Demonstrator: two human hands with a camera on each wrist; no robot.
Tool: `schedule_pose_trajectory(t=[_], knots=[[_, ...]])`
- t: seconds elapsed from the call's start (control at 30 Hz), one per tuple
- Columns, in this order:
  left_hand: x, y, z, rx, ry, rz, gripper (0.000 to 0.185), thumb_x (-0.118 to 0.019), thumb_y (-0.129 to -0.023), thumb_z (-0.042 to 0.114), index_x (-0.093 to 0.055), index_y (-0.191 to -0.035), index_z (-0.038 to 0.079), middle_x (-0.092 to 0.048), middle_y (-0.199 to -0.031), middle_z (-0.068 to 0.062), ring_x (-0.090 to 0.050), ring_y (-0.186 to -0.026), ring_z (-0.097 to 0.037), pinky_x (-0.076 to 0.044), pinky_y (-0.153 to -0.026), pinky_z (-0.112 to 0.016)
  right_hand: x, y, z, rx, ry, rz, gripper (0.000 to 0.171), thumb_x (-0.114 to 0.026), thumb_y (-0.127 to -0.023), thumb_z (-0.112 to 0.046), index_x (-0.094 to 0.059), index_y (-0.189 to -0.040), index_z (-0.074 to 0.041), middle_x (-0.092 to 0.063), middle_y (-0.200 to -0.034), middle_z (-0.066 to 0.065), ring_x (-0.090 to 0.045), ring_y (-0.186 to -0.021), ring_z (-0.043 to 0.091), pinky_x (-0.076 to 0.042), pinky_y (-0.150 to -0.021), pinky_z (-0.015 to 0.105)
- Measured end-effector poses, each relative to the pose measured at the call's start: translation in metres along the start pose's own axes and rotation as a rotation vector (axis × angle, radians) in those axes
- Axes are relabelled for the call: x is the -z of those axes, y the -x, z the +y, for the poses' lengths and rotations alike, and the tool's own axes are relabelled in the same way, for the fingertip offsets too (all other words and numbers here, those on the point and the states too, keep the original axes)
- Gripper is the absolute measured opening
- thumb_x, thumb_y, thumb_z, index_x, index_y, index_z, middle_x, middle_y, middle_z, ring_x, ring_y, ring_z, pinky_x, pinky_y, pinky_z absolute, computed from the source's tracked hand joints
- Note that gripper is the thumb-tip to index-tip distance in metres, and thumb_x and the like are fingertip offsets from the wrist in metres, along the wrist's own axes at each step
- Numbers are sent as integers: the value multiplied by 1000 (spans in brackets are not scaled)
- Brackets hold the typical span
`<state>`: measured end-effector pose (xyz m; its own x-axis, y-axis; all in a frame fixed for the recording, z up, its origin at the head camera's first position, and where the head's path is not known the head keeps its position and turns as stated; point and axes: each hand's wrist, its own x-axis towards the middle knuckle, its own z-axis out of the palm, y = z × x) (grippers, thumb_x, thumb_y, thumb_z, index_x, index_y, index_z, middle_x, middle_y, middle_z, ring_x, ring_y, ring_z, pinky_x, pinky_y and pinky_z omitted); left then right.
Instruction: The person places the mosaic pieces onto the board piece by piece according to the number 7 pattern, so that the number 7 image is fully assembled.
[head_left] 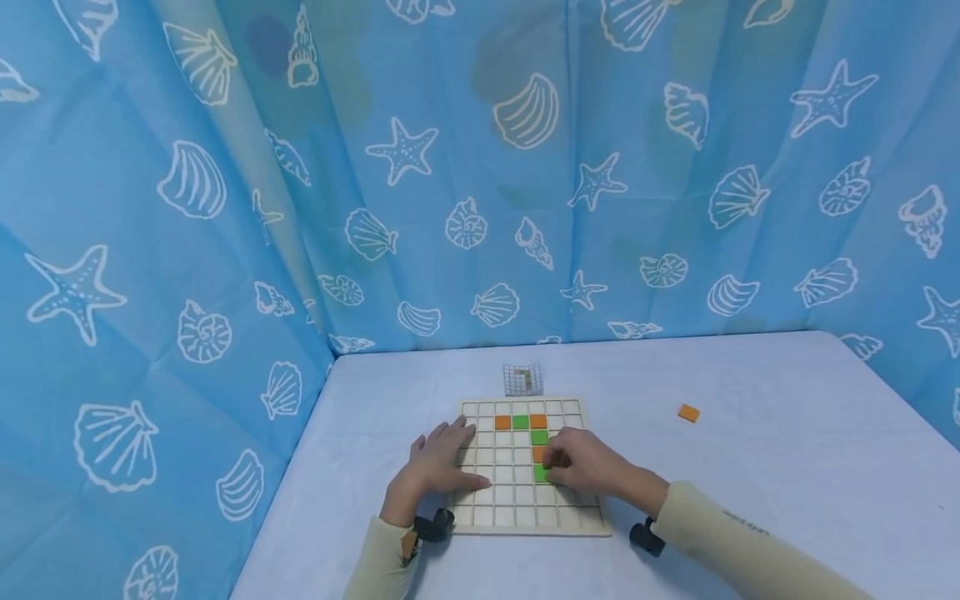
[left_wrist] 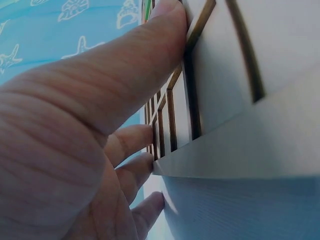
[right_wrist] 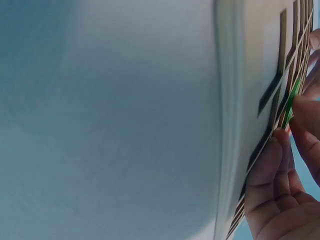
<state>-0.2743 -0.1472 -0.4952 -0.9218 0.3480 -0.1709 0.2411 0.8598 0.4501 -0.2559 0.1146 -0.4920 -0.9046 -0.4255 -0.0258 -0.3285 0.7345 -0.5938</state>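
A pale wooden grid board lies on the table. In its upper row sit an orange tile, a green tile and another orange tile; below the last come a green tile, an orange tile and the lowest green tile. My right hand, fingers curled, pinches at that lowest green tile, whose thin edge shows by the fingertips in the right wrist view. My left hand rests spread over the board's left edge, thumb on the grid.
Behind the board lies a small card printed with a grid and coloured squares. A loose orange tile lies off to the right on the white tablecloth. A blue curtain with shell prints hangs behind and at the left.
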Motion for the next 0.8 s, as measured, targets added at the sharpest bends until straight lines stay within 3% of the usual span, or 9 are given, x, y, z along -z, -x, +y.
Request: schedule_pose_trajectory(t=[0.27, 0.5, 0.67, 0.8], knots=[[1, 1, -1, 11, -2, -6, 93, -81, -76, 51, -41, -150, 11, -28, -163, -10, -23, -150, -38, -15, -117, -69, -2, -3, 1, -59, -49, -1, 14, -80, -80, -10, -70, -84, -18, -62, -82, -8, -54, -77, 10, -51, -70, 23], [0, 2, -1, 15, 2, -4, 93, -81, -76, 50, -41, -150, 11, -28, -163, -11, -23, -150, -38, -14, -117, -70, 1, -3, 5, -50, -105, -47, 10, -79, -82, -12, -71, -87, -16, -63, -84, -7, -54, -78, 12, -50, -70, 24], [0, 1, 0, 8, -16, -2, 92, -79, -78, 52, -41, -151, 11, -28, -163, -10, -24, -150, -38, -16, -117, -69, 21, -4, 16, -13, -224, -69, 11, -74, -87, -14, -71, -97, -11, -67, -90, -3, -60, -82, 14, -52, -71, 27], [1, 2, 1, 2, -15, 1, 92, -79, -78, 51, -40, -151, 11, -28, -163, -9, -24, -150, -38, -16, -117, -68, 45, -4, 32, -80, -281, 2, 18, -73, -88, -15, -71, -104, -7, -67, -94, 2, -60, -83, 17, -54, -70, 29]])
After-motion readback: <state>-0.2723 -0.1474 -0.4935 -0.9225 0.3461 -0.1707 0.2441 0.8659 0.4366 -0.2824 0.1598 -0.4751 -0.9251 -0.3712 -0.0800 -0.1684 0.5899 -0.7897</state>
